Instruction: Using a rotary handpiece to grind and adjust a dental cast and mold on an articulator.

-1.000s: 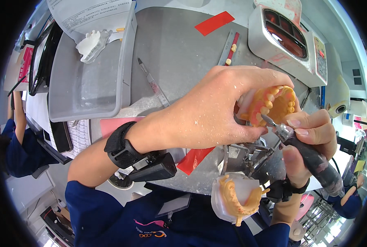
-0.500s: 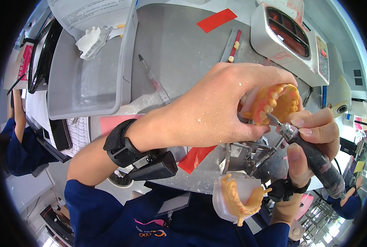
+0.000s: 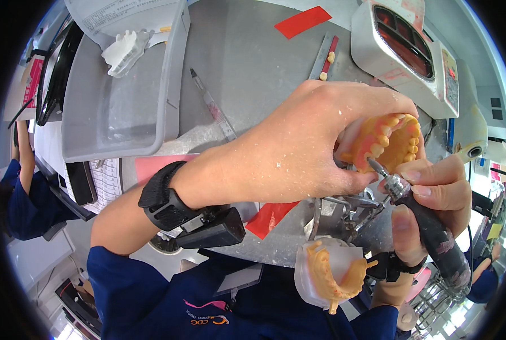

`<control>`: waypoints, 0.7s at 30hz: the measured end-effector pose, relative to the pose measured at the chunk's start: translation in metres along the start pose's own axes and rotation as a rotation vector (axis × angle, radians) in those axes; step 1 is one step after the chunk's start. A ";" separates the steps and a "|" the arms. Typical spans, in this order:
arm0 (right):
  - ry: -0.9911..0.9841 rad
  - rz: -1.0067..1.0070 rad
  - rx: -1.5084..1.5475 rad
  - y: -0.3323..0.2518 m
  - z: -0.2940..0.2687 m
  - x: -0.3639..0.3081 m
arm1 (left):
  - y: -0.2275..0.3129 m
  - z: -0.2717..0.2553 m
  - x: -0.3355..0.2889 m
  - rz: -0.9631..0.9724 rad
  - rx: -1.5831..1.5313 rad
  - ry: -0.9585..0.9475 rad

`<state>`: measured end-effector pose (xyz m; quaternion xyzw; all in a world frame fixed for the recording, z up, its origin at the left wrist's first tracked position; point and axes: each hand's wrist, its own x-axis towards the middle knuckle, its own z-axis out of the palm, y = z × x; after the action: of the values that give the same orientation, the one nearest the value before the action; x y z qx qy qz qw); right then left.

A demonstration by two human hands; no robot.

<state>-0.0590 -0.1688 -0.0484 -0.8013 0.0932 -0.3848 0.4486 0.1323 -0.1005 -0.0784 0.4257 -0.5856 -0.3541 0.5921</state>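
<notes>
Head view: the grey metal workbench (image 3: 253,68) fills the upper middle of the frame. On it, at the upper left, sits a shallow grey plastic tray (image 3: 117,107) holding a white plaster dental cast (image 3: 122,51) near its top edge. At the upper right stands a white box-shaped appliance with a dark window (image 3: 400,54).

The left hand (image 3: 298,147) crosses the centre of the frame from the lower left, a black strap-on wrist device (image 3: 185,212) on its forearm. Its fingers are clamped around a pink and orange wax denture with a row of pale teeth (image 3: 392,141), held at the right of centre, raised off the bench.

The right hand (image 3: 434,198), at the right edge, has its fingers closed on a dark, stained rotary handpiece (image 3: 428,226). The tool's small metal bur tip (image 3: 376,166) touches the lower rim of the denture.

Below the hands, at the lower middle, lies a second orange wax arch on a white plaster model (image 3: 329,272). A strip of red tape (image 3: 304,21) lies at the top centre.
</notes>
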 end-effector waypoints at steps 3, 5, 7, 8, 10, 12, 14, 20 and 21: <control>0.045 0.000 -0.028 -0.001 0.002 -0.001 | 0.000 0.000 0.000 -0.001 0.008 0.000; 0.039 0.015 -0.037 -0.001 -0.001 -0.002 | 0.000 0.001 0.000 0.007 0.020 0.003; 0.049 0.009 -0.031 0.001 0.000 -0.003 | -0.002 0.001 0.000 0.033 0.010 0.013; 0.060 0.004 -0.027 0.002 0.000 -0.003 | -0.002 0.001 0.000 0.033 0.009 0.012; 0.059 -0.001 0.003 0.002 0.000 -0.003 | 0.000 0.000 0.001 0.039 0.006 -0.001; 0.056 -0.009 0.039 0.003 0.001 -0.003 | -0.001 0.001 0.001 0.050 0.007 0.008; 0.077 -0.010 0.034 0.002 0.003 -0.003 | -0.001 0.001 0.001 0.061 0.006 0.016; 0.093 0.011 0.036 0.001 0.003 -0.005 | 0.002 0.000 0.000 0.026 0.024 0.011; 0.092 0.011 0.037 0.002 0.002 -0.004 | 0.002 0.000 -0.001 0.018 0.027 0.014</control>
<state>-0.0600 -0.1662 -0.0529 -0.7736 0.1109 -0.4206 0.4608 0.1321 -0.0989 -0.0765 0.4308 -0.5900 -0.3380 0.5933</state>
